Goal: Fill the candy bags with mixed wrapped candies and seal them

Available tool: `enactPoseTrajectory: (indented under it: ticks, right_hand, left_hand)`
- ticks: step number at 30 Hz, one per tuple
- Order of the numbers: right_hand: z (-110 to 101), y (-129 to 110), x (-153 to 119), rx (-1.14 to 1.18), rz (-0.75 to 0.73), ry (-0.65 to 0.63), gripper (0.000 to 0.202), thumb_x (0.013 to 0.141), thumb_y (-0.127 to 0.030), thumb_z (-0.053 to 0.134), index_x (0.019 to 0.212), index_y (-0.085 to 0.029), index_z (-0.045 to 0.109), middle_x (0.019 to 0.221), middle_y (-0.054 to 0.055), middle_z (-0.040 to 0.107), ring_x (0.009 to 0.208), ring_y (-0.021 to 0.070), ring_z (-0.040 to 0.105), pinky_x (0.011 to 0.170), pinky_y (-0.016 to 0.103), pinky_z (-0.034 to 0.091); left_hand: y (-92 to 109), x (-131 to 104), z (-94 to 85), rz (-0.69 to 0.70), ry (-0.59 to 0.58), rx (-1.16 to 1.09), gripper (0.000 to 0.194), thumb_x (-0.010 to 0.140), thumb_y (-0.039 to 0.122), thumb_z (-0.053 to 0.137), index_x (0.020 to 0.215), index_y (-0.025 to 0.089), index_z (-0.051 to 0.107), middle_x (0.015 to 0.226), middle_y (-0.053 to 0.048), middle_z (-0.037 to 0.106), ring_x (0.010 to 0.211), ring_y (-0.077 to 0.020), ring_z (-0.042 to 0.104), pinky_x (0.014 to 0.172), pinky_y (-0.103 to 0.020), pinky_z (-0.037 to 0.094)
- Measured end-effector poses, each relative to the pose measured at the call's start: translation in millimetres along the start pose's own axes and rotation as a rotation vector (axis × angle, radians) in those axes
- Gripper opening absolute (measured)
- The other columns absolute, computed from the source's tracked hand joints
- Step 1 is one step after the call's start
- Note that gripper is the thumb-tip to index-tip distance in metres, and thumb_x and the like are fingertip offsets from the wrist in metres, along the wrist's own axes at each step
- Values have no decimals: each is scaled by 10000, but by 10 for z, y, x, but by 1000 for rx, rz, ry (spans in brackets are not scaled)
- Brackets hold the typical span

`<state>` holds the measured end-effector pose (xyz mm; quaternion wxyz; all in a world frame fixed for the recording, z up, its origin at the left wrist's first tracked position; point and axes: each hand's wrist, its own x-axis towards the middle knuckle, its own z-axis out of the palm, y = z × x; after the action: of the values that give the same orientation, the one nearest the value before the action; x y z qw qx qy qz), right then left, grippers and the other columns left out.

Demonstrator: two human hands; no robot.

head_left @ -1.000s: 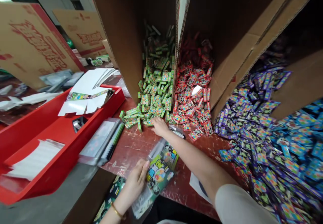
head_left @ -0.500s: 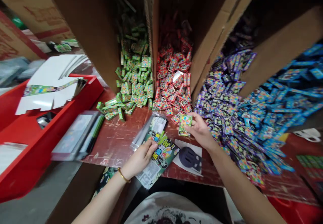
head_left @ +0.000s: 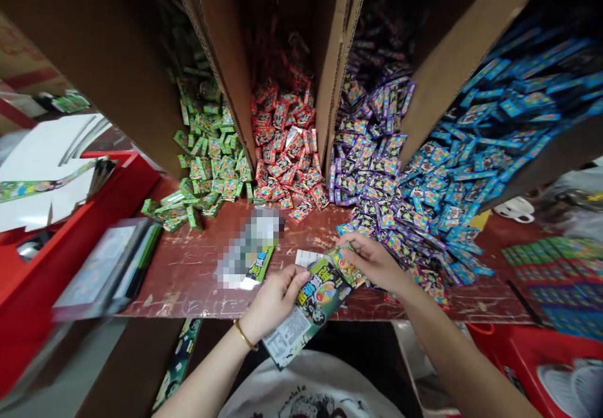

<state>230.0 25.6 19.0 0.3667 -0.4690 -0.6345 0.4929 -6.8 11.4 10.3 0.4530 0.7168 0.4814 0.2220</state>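
My left hand [head_left: 282, 292], with a gold bangle at the wrist, grips a dark green printed pouch [head_left: 315, 299] by its edge. Beside the pouch's upper right end, my right hand [head_left: 370, 258] pinches a small green packet [head_left: 346, 267]; the two overlap or touch. On the red-brown table to the left lies a clear bag with a printed card [head_left: 259, 261], partly blurred. Ahead are heaps of small packets: green [head_left: 217, 167], red [head_left: 285, 160], purple [head_left: 372, 167] and blue [head_left: 452, 186].
Upright cardboard dividers [head_left: 330, 79] separate the heaps. A red bin [head_left: 127, 182] with white card sheets stands at the left, next to stacked clear sleeves [head_left: 98, 261]. White scissors handles [head_left: 516, 209] and rows of packets [head_left: 560, 280] are at the right.
The view has shifted right. My right hand has brought the green packet down against the pouch's end. The pouch has moved off the clear bag, which now lies apart on the table.
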Motion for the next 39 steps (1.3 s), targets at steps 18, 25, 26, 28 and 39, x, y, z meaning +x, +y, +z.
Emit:
enactPoseTrajectory:
  ticks: [18,25,26,28,39]
  right_hand:
    - [431,101,-132,-140,-186,151,140,733,-342,697,788,-220,656,1304,81,491,1205,255,453,1021,438,361]
    - [83,451,433,-484,-58,338,171,874,-269,474,949,-195,609,1027,108,639,972,219,600,810,389,506]
    - [121,499,593,-557,-52,288,168,852,-226,494,969,-181,606,1022,114,640,982,226,595,824,391,500]
    - [260,546,942,-626,-83,162,262,785,-100,523,1028,-165,599,1095,120,625,1083,236,547,926,403,443]
    - [254,511,1587,-621,-39,-91,271,601,-208,735,839,-132,629,868,74,643,849,242,607,783,351,488]
  left_hand:
    - [-87,-56,152,-49,-28,-298,277,886,414,449,868,160,557,780,-21,609,743,-158,552,702,-263,425]
    - [-193,-9,-170,-151,242,-621,329,752,430,653,921,181,521,727,19,626,607,-123,568,620,-244,457]
    - [-200,7,-241,-156,236,-699,380,746,422,664,1004,187,514,788,0,659,624,-136,596,639,-265,477]
    - [-223,23,-345,-176,214,-806,441,745,415,670,1084,179,516,855,-38,695,640,-160,634,651,-296,502]
    - [-523,-77,-392,-302,247,-865,423,762,486,625,949,106,630,780,-86,723,695,-211,666,651,-322,506]
